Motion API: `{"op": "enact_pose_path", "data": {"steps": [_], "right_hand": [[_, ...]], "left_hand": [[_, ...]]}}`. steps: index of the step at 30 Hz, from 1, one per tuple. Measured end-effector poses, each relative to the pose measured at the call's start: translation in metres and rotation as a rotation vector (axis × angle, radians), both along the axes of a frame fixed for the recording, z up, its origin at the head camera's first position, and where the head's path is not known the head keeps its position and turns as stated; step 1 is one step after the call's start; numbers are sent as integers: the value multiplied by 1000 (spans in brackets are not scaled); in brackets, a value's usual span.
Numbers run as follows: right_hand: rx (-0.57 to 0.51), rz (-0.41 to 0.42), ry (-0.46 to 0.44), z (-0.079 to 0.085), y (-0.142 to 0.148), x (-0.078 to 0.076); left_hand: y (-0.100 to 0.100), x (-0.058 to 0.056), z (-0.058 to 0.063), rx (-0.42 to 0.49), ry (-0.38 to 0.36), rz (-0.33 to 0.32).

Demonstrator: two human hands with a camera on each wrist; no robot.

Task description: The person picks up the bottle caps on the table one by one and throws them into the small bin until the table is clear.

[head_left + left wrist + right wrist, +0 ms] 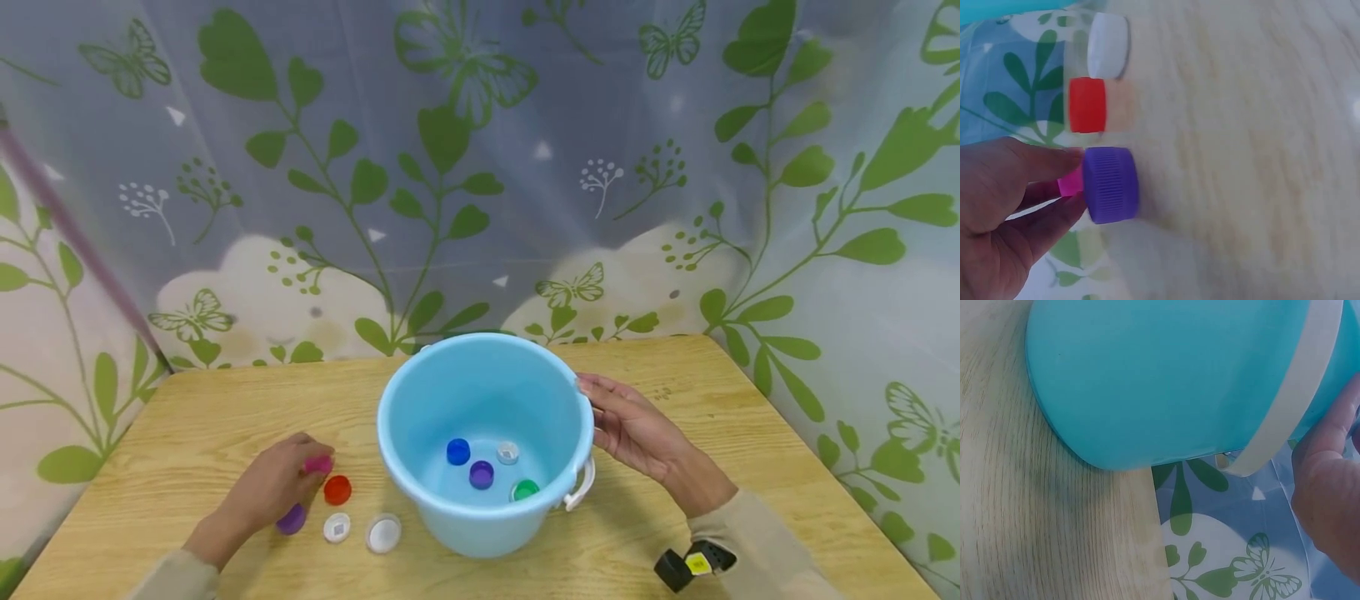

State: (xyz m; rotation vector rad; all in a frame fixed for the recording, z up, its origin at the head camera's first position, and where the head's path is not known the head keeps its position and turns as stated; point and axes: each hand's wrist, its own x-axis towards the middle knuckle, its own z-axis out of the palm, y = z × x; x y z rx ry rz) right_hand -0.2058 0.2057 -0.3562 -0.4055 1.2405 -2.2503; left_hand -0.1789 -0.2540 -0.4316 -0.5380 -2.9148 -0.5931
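Observation:
My left hand [266,479] pinches a pink bottle cap [318,464] between thumb and fingers, low over the table's left part. Close by lie a purple cap [1111,185], a red cap [337,490], a white cap [337,527] and a larger pale cap [384,533]. A light blue bucket [480,529] stands upright on the table. On its floor are a blue cap [458,452], a purple cap, a white cap [507,452] and a green one [524,490]. With extended fingers, my right hand [637,425] touches the bucket's right side at the rim.
The bucket's white handle [1291,394] hangs down along its side. Wood-grain table [660,508] ends at a far edge, behind which hangs a curtain [480,208] with leaves and butterflies. A black wrist strap [675,571] shows near the right sleeve.

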Motion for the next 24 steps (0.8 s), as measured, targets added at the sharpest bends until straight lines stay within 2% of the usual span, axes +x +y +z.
{"op": "enact_pose_path", "data": {"steps": [3,6,14,19,24], "right_hand": [[-7,2,-2,0,0,0],[-13,12,4,-1,0,0],[-33,25,11,-1,1,0],[-54,44,12,-2,1,-1],[-57,48,7,-2,-1,-1]], "left_hand": [[4,1,11,45,27,23],[9,2,27,91,102,14],[29,-2,83,209,345,-48],[51,-2,117,260,455,-82],[83,-1,135,316,494,-177]]}}
